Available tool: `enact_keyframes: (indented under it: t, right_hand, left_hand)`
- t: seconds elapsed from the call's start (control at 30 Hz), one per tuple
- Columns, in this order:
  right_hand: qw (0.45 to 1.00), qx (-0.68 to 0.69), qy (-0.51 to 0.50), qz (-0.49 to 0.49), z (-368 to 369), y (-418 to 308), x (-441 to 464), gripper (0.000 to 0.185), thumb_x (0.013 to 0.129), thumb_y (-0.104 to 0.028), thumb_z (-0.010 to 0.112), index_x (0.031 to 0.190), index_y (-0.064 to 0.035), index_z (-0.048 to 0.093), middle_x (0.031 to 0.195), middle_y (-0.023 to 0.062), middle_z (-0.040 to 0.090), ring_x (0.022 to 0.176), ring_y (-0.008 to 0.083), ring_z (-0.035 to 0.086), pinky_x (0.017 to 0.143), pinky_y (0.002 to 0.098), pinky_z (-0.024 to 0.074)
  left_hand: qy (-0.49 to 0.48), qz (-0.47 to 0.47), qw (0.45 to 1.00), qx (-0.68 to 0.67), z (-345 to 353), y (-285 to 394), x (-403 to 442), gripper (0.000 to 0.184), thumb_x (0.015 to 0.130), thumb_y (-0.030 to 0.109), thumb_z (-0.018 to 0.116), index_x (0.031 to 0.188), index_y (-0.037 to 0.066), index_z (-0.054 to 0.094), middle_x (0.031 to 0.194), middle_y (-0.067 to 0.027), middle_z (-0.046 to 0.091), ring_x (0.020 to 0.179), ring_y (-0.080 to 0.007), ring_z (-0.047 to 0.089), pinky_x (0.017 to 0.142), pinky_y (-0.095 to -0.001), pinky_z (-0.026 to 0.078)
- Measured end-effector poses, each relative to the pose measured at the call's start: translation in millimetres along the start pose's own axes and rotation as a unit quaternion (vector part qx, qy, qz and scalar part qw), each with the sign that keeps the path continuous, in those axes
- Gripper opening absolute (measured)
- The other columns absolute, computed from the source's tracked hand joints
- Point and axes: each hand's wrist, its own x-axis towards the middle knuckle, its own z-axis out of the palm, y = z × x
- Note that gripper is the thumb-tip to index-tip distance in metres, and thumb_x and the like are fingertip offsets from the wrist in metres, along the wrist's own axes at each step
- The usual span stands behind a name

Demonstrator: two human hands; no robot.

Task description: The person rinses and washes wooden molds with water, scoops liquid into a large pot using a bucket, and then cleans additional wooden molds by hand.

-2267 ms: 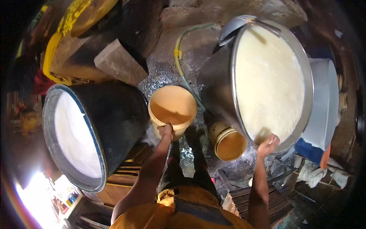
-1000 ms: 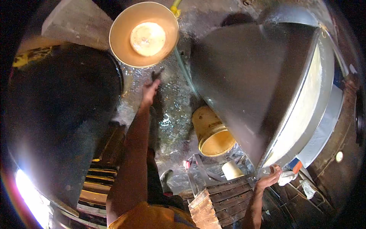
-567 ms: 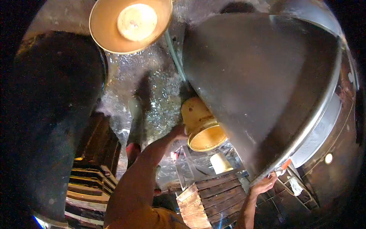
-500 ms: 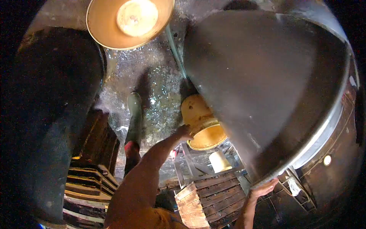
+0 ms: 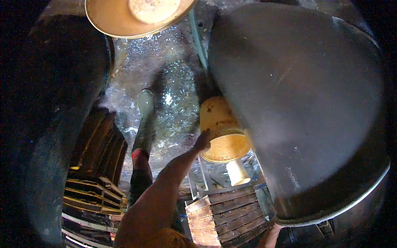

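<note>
A yellowish bucket (image 5: pixel 221 120) with dark stains is tipped beside a large dark round vat (image 5: pixel 306 95), its open mouth facing the bottom of the view. My left hand (image 5: pixel 203 141) grips the bucket at its rim, fingers along its outer side. At the lower edge of the vat, my right hand (image 5: pixel 274 226) holds the rim; its fingers are mostly hidden behind that edge. The inside of the bucket that shows is yellow.
A wide tan tub (image 5: pixel 111 27) stands on the wet floor (image 5: pixel 173 74) near a hose (image 5: pixel 198 41). A boot (image 5: pixel 145 103) is on the floor. Stacked wooden crates (image 5: pixel 97 144), a slatted wooden piece (image 5: pixel 235 215), a pale bucket (image 5: pixel 237 172) and another dark vat (image 5: pixel 53 124) surround me.
The view has shifted, so the tan tub sits higher in it. The vat fills more of the lower right, and less of my right hand shows. My left hand stays on the bucket.
</note>
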Motion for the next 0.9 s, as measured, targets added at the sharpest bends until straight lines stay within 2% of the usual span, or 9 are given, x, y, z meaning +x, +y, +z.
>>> enact_keyframes:
  t: [0.03,0.07,0.2,0.4,0.47,0.53,0.63,0.73,0.9]
  right_hand:
    - [1.000,0.001,-0.001,0.001,0,0,1,0.055,0.098,-0.034,0.038,0.136,0.0057,0.033,0.135,0.0262,0.041,0.121,0.0389,0.046,0.103,0.0489,0.0364]
    - [1.000,0.002,0.000,0.004,0,0,1,0.055,0.098,-0.034,0.038,0.136,0.0057,0.033,0.135,0.0261,0.041,0.121,0.0387,0.047,0.103,0.0488,0.0364]
    - [1.000,0.005,0.004,0.007,3,1,1,0.055,0.099,-0.035,0.038,0.135,0.0058,0.035,0.134,0.0258,0.043,0.120,0.0380,0.047,0.103,0.0484,0.0364]
    - [1.000,0.014,0.013,0.008,6,6,3,0.054,0.099,-0.036,0.037,0.133,0.0060,0.038,0.132,0.0253,0.044,0.119,0.0370,0.048,0.102,0.0479,0.0363]
    - [1.000,0.021,0.015,0.010,6,6,4,0.054,0.099,-0.037,0.037,0.132,0.0061,0.039,0.132,0.0251,0.045,0.119,0.0367,0.048,0.102,0.0477,0.0363]
    - [0.999,0.026,0.016,0.013,7,6,4,0.054,0.099,-0.037,0.036,0.132,0.0061,0.040,0.131,0.0249,0.045,0.118,0.0363,0.048,0.102,0.0475,0.0363]
    - [1.000,0.022,0.008,-0.001,6,8,2,0.054,0.099,-0.037,0.036,0.131,0.0062,0.042,0.130,0.0247,0.046,0.118,0.0358,0.049,0.102,0.0472,0.0363]
    - [0.938,0.303,-0.034,0.162,10,5,10,0.056,0.099,-0.040,0.033,0.129,0.0062,0.044,0.128,0.0226,0.048,0.117,0.0327,0.048,0.102,0.0460,0.0356]
    - [0.920,0.359,-0.020,0.155,17,-2,22,0.057,0.093,-0.045,0.035,0.112,0.0043,0.056,0.108,0.0180,0.056,0.107,0.0311,0.051,0.096,0.0453,0.0341]
  left_hand:
    - [-0.021,0.080,0.996,0.015,-19,-25,1,0.065,0.071,0.004,0.049,0.134,-0.004,0.036,0.132,-0.0301,0.042,0.124,-0.0421,0.040,0.106,-0.0425,0.033]
    - [-0.089,0.084,0.982,-0.143,-125,65,-10,0.064,0.071,0.010,0.055,0.133,0.001,0.042,0.132,-0.0241,0.046,0.125,-0.0360,0.043,0.106,-0.0403,0.034]
    - [-0.044,0.089,0.985,-0.144,-179,-23,-28,0.064,0.071,0.009,0.061,0.133,0.007,0.045,0.129,-0.0125,0.051,0.121,-0.0230,0.046,0.103,-0.0363,0.035]
    - [0.098,-0.136,0.912,-0.374,-319,19,-123,0.064,0.066,-0.006,0.059,0.128,0.003,0.047,0.119,-0.0078,0.057,0.109,-0.0208,0.054,0.093,-0.0351,0.045]
    - [0.154,-0.153,0.914,-0.342,-359,50,-151,0.060,0.067,-0.006,0.058,0.126,0.002,0.048,0.118,-0.0093,0.057,0.107,-0.0226,0.056,0.090,-0.0374,0.048]
    - [0.229,-0.155,0.850,-0.448,-371,48,-161,0.054,0.071,-0.005,0.056,0.125,0.003,0.049,0.117,-0.0104,0.058,0.107,-0.0234,0.057,0.090,-0.0394,0.048]
    - [0.289,-0.004,0.904,-0.316,-375,-25,-157,0.045,0.077,-0.002,0.054,0.122,0.003,0.050,0.114,-0.0113,0.059,0.108,-0.0245,0.057,0.088,-0.0415,0.050]
    - [0.257,0.074,0.735,-0.623,-383,28,-114,0.037,0.082,0.004,0.053,0.119,0.002,0.051,0.111,-0.0117,0.059,0.108,-0.0264,0.057,0.088,-0.0420,0.050]
    - [0.293,0.056,0.655,-0.695,-337,39,-63,0.037,0.083,0.008,0.052,0.119,0.001,0.050,0.114,-0.0111,0.057,0.108,-0.0259,0.057,0.094,-0.0410,0.047]
